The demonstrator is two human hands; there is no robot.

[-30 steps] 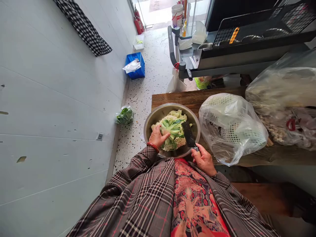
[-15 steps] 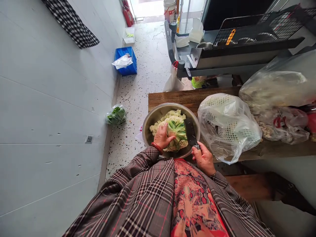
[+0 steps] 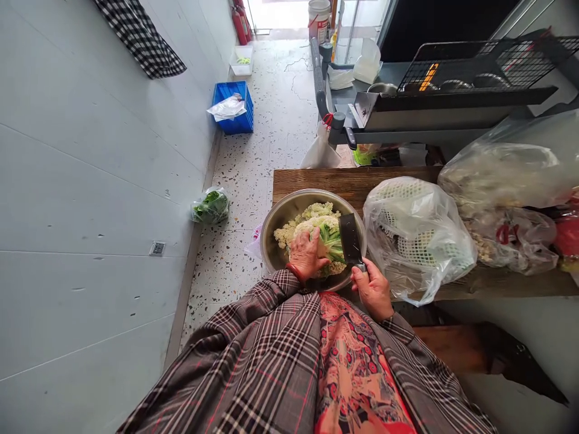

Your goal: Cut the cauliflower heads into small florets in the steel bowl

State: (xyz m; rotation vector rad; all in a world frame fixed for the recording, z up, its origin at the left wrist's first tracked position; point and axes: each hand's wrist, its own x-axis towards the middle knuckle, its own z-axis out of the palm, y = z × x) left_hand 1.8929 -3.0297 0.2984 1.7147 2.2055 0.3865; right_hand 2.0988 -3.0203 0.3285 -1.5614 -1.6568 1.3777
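In the last sec, the L hand (image 3: 307, 254) slid R, from the side of the cauliflower (image 3: 328, 222) onto its top, so less of the green leaves (image 3: 333, 245) shows. The knife (image 3: 350, 239) went up & R a bit in the bowl (image 3: 268, 242), and its blade is straighter vs. leaning L before. More of the purple bag (image 3: 254, 245) shows by the bowl. At far R, more of a red thing (image 3: 569, 235) shows too.

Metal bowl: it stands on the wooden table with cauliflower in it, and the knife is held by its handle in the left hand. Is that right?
Not quite: the head view shows the knife held by its handle in the right hand, not the left hand. The metal bowl does stand on the wooden table with cauliflower in it.
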